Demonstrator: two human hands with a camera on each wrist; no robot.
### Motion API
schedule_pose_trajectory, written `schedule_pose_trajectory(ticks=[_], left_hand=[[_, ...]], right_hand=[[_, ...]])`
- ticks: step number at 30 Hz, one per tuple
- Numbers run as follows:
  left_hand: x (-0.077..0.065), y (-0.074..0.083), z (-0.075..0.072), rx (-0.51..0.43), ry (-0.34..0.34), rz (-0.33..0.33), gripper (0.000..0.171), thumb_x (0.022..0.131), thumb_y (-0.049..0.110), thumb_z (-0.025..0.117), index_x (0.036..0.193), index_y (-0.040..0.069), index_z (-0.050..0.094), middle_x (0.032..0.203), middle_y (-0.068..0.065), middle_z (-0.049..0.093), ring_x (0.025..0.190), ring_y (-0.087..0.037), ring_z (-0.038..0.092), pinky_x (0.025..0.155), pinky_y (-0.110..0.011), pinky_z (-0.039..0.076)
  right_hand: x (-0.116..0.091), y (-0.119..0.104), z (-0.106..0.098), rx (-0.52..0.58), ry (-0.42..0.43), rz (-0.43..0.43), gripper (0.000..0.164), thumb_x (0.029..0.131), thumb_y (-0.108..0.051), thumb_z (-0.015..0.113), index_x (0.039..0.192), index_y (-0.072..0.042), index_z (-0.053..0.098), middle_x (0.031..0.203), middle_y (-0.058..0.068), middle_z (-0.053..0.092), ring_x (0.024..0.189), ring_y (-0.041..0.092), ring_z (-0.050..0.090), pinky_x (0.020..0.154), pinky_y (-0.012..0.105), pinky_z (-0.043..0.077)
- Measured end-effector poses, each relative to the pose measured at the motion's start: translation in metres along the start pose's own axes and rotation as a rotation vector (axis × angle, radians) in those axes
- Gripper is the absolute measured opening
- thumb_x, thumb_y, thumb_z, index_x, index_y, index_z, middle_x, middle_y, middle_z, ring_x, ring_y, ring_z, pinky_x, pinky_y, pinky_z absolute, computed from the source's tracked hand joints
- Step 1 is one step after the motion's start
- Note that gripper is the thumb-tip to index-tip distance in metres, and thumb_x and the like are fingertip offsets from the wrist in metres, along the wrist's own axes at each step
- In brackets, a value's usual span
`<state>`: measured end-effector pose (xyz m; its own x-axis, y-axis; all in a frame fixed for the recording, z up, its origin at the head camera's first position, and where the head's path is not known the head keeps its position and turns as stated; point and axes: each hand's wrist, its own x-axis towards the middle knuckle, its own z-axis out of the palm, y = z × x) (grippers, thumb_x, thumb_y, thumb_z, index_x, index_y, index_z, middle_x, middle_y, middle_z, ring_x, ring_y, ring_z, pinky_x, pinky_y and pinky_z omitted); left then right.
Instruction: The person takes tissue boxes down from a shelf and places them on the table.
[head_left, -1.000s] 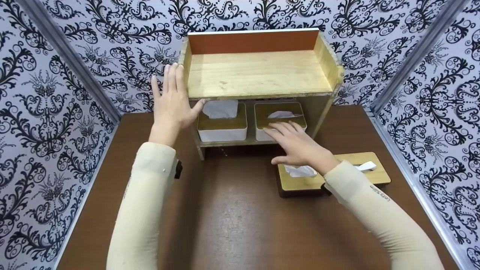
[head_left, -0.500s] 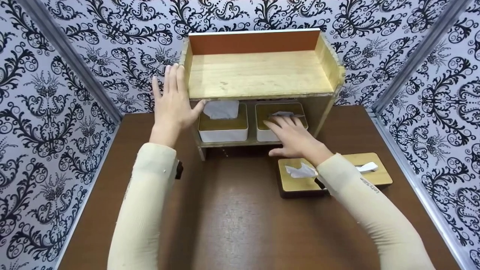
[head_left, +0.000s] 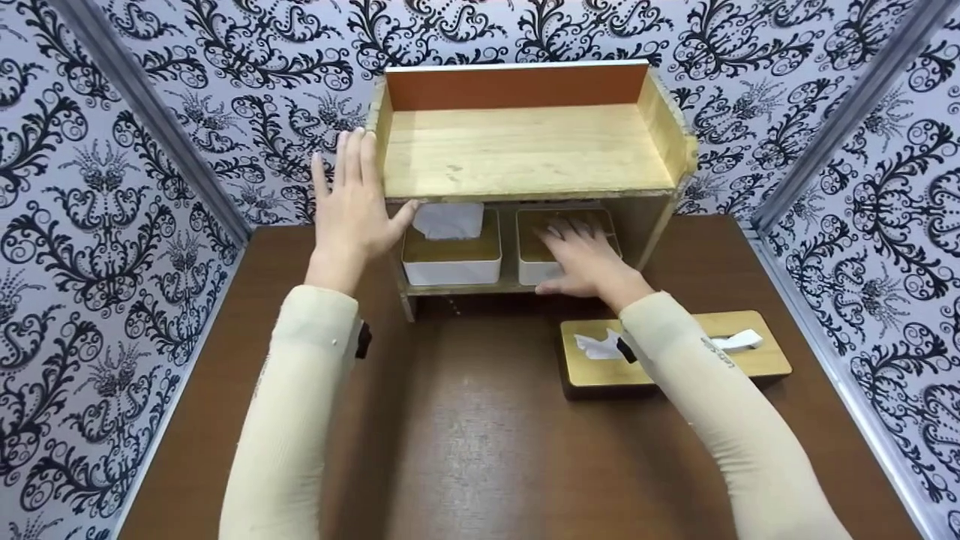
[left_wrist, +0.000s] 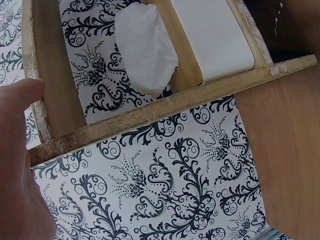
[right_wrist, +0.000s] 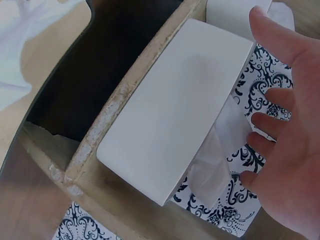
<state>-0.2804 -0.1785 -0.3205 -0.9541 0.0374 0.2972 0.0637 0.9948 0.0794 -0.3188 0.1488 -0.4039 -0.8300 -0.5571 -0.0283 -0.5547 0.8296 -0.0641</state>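
Observation:
A two-level wooden shelf [head_left: 525,154] stands at the back of the table. Its left side panel has my left hand [head_left: 352,214] against it, with straight fingers and the thumb at the upper board's front edge. In the lower level are two white tissue boxes with wooden lids, a left tissue box [head_left: 451,271] and a right tissue box [head_left: 530,271]. Over the right one reaches my right hand [head_left: 589,259], fingers spread and only slightly bent. In the right wrist view, a gap shows between these fingers and the box's white side [right_wrist: 175,110]; tissue [right_wrist: 209,172] sticks out beyond it.
A long dark tissue box [head_left: 607,379] with a wooden top lies on the brown table [head_left: 465,450], front right of the shelf and under my right forearm. Patterned walls [head_left: 97,225] enclose the table at the back and both sides.
My right hand has moved forward and slightly up, from in front of the right tissue box to over its lid. The left hand stays at the shelf's side; the view shifts slightly.

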Motion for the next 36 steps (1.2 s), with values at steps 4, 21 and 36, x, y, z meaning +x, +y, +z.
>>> schedule_pose_trajectory(ticks=[4, 21, 36], left_hand=[[0.000, 0.000, 0.001, 0.008, -0.001, -0.004, 0.104, 0.090, 0.069, 0.044, 0.156, 0.009, -0.011, 0.165, -0.010, -0.011, 0.153, -0.027, -0.011, 0.121, -0.053, -0.016], [0.000, 0.000, 0.000, 0.032, -0.015, -0.011, 0.105, 0.090, 0.070, 0.041, 0.155, 0.009, -0.015, 0.165, -0.009, -0.014, 0.153, -0.026, -0.013, 0.120, -0.052, -0.017], [0.001, 0.000, 0.001, 0.030, 0.001, -0.007, 0.104, 0.090, 0.068, 0.044, 0.156, 0.009, -0.010, 0.165, -0.010, -0.011, 0.153, -0.026, -0.010, 0.122, -0.053, -0.013]], right_hand=[[0.008, 0.001, -0.001, 0.005, -0.010, 0.014, 0.101, 0.077, -0.057, 0.073, 0.156, -0.016, 0.024, 0.162, 0.015, 0.019, 0.149, 0.041, 0.014, 0.121, 0.062, 0.007], [0.035, 0.011, -0.006, 0.116, -0.120, 0.131, 0.110, 0.075, -0.062, 0.074, 0.158, -0.029, 0.010, 0.166, 0.005, 0.002, 0.153, 0.034, -0.006, 0.120, 0.063, -0.005], [0.046, 0.024, 0.003, 0.178, -0.155, 0.112, 0.120, 0.066, -0.065, 0.078, 0.158, -0.028, 0.011, 0.166, 0.006, 0.003, 0.153, 0.035, -0.004, 0.121, 0.061, 0.000]])
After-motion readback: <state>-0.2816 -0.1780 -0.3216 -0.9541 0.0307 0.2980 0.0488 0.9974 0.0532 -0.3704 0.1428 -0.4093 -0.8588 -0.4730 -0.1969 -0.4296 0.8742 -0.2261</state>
